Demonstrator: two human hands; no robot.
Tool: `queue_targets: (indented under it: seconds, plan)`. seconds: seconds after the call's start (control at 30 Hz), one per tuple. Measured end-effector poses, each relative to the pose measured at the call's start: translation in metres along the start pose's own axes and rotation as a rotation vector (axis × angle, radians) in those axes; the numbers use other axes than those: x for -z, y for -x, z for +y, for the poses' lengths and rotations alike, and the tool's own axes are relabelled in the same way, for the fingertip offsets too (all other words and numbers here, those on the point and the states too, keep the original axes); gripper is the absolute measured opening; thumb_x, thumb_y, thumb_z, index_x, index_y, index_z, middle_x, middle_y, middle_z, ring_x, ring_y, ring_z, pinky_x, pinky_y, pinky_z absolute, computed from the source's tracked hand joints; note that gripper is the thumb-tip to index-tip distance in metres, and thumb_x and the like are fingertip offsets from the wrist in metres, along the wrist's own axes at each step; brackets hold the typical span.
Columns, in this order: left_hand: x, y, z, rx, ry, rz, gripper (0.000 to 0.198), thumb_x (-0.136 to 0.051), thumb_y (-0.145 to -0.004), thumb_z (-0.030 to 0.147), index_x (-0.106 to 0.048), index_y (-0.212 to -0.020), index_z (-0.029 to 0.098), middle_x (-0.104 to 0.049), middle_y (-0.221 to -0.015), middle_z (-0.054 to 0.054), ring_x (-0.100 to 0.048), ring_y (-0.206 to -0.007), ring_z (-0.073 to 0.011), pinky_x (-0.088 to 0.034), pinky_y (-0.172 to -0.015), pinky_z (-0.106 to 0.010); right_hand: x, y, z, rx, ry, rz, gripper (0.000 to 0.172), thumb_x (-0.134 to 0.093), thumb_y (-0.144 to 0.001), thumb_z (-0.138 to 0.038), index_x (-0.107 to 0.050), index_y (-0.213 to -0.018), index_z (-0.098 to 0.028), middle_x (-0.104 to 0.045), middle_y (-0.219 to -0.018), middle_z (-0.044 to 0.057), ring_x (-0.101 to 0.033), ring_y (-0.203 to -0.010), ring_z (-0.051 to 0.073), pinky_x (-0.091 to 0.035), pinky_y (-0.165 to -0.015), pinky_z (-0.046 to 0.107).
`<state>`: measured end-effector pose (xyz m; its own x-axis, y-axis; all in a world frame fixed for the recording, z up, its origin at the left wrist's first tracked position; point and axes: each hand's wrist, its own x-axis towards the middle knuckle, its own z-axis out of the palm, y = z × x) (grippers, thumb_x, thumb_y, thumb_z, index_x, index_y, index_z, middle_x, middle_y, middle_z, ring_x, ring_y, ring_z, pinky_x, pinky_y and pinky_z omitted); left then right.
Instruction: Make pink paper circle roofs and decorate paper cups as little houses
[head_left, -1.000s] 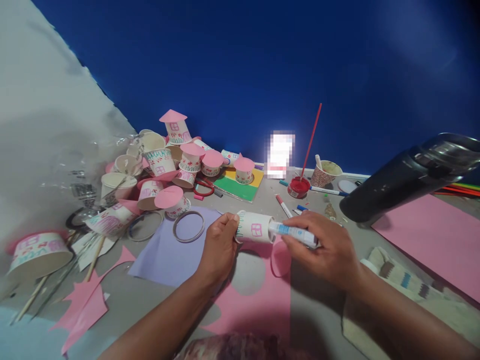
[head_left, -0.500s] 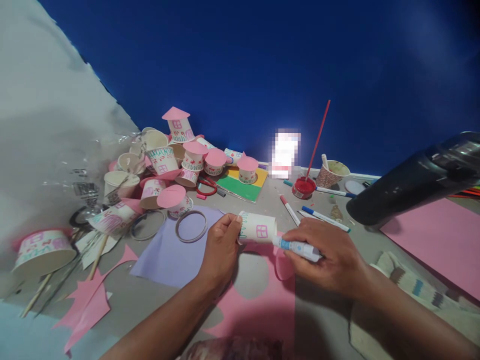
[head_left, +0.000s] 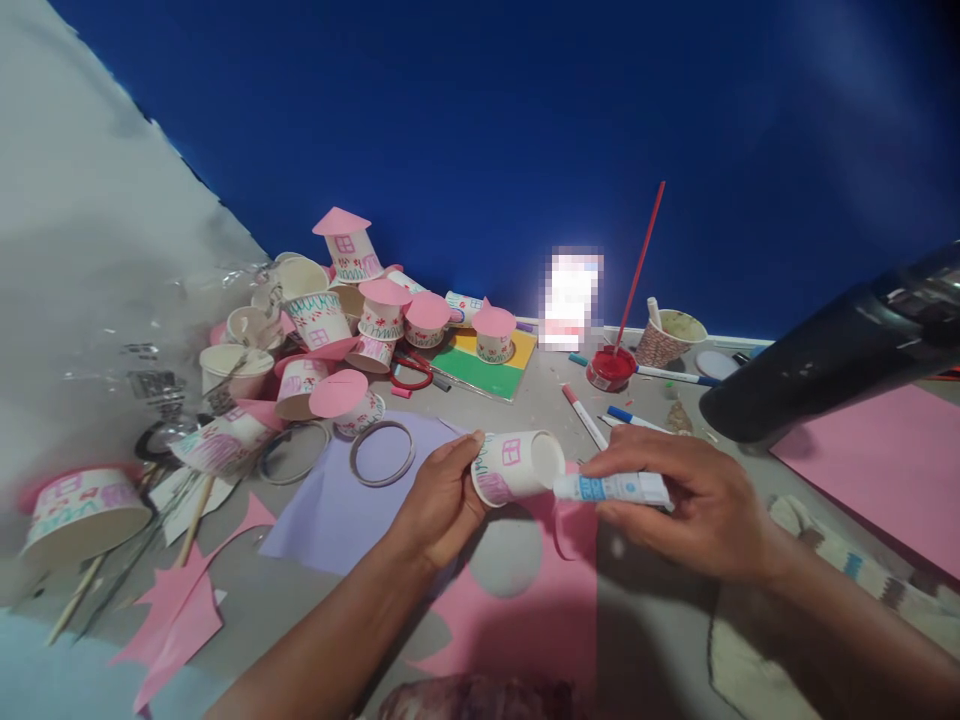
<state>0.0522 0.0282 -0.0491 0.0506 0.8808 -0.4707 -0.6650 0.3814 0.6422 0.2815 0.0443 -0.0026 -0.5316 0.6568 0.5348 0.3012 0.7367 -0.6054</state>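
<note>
My left hand (head_left: 442, 500) is closed around a white paper cup (head_left: 504, 470), which lies on its side with its base turned to the right. A purple window and green and purple marks are drawn on its wall. Between the thumb and fingers of my right hand (head_left: 690, 505) is a white and blue glue tube (head_left: 611, 488), held nearly level. Its tip is at the edge of the cup's base; whether they touch I cannot tell. Beneath both hands lies pink paper (head_left: 555, 620) with round cut-outs.
Decorated cups with pink paper roofs (head_left: 341, 222) are heaped at the left. Tape rings (head_left: 382, 453) rest by a lilac sheet (head_left: 330, 530). Markers (head_left: 585, 415), a red paint pot (head_left: 611, 370) and a patterned cup (head_left: 671, 340) stand behind. A dark cylinder (head_left: 817, 350) leans in from the right.
The cup has been turned in my left hand, so its base now shows and its window has shifted left. My right hand has moved slightly right with the glue tube.
</note>
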Motion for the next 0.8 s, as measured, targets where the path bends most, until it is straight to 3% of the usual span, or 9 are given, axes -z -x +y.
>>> queue_targets:
  seconds: [0.17,0.23,0.33,0.4,0.47,0.6,0.8]
  plan:
    - [-0.001,0.006,-0.001,-0.063,-0.090,-0.073,0.032,-0.087,-0.072,0.033,-0.063,-0.071,0.012,-0.059,-0.065,0.001,-0.052,-0.058,-0.0099,-0.046,-0.054,-0.021,-0.005,-0.005,-0.009,0.006,0.054,0.045,0.009,-0.067,-0.087,-0.018,-0.072,-0.094,-0.022,-0.076,-0.077,0.002,-0.070,-0.066,0.016,-0.053,-0.060,0.026]
    - [-0.002,0.009,0.000,-0.093,-0.141,-0.095,0.038,-0.088,-0.071,0.039,-0.059,-0.068,0.014,-0.055,-0.062,0.003,-0.047,-0.055,-0.0080,-0.042,-0.052,-0.019,-0.002,-0.006,-0.005,-0.148,0.057,0.083,0.008,-0.068,-0.084,-0.018,-0.073,-0.089,-0.022,-0.075,-0.075,0.001,-0.066,-0.059,0.013,-0.050,-0.054,0.024]
    - [-0.001,0.012,0.001,-0.131,-0.199,-0.134,0.044,-0.087,-0.073,0.043,-0.055,-0.064,0.015,-0.050,-0.057,0.005,-0.041,-0.052,-0.0063,-0.037,-0.050,-0.018,0.004,-0.005,0.010,-0.524,-0.067,0.123,0.007,-0.072,-0.081,-0.025,-0.075,-0.086,-0.021,-0.066,-0.061,-0.003,-0.053,-0.047,0.010,-0.038,-0.044,0.022]
    - [-0.001,0.014,0.002,-0.143,-0.225,-0.150,0.044,-0.086,-0.075,0.043,-0.054,-0.064,0.015,-0.050,-0.057,0.005,-0.040,-0.052,-0.0064,-0.036,-0.050,-0.018,0.007,-0.004,0.022,-0.721,-0.300,0.159,0.021,-0.077,-0.081,-0.037,-0.076,-0.093,-0.020,-0.064,-0.059,-0.003,-0.052,-0.049,0.011,-0.037,-0.045,0.022]
    - [0.001,0.014,0.002,-0.146,-0.244,-0.146,0.044,-0.084,-0.077,0.044,-0.053,-0.064,0.016,-0.050,-0.058,0.005,-0.040,-0.054,-0.0068,-0.036,-0.052,-0.019,0.008,-0.004,0.031,-0.818,-0.602,0.165,0.036,-0.083,-0.076,-0.046,-0.075,-0.100,-0.020,-0.068,-0.067,0.000,-0.054,-0.054,0.011,-0.039,-0.049,0.023]
    - [0.007,0.011,0.000,-0.178,-0.311,-0.126,0.041,-0.077,-0.084,0.047,-0.054,-0.069,0.017,-0.052,-0.062,0.004,-0.042,-0.058,-0.0084,-0.038,-0.055,-0.020,0.004,-0.005,0.035,-0.874,-0.973,0.087,0.044,-0.092,-0.068,-0.045,-0.076,-0.100,-0.019,-0.073,-0.086,0.005,-0.056,-0.064,0.010,-0.044,-0.054,0.022]
    - [0.009,0.009,0.002,-0.359,-0.510,-0.016,0.038,-0.068,-0.091,0.049,-0.056,-0.072,0.018,-0.053,-0.063,0.004,-0.046,-0.060,-0.0100,-0.039,-0.056,-0.021,-0.004,-0.003,0.030,-0.870,-1.131,0.059,0.043,-0.091,-0.072,-0.045,-0.076,-0.102,-0.018,-0.067,-0.086,0.005,-0.051,-0.066,0.010,-0.039,-0.051,0.020]
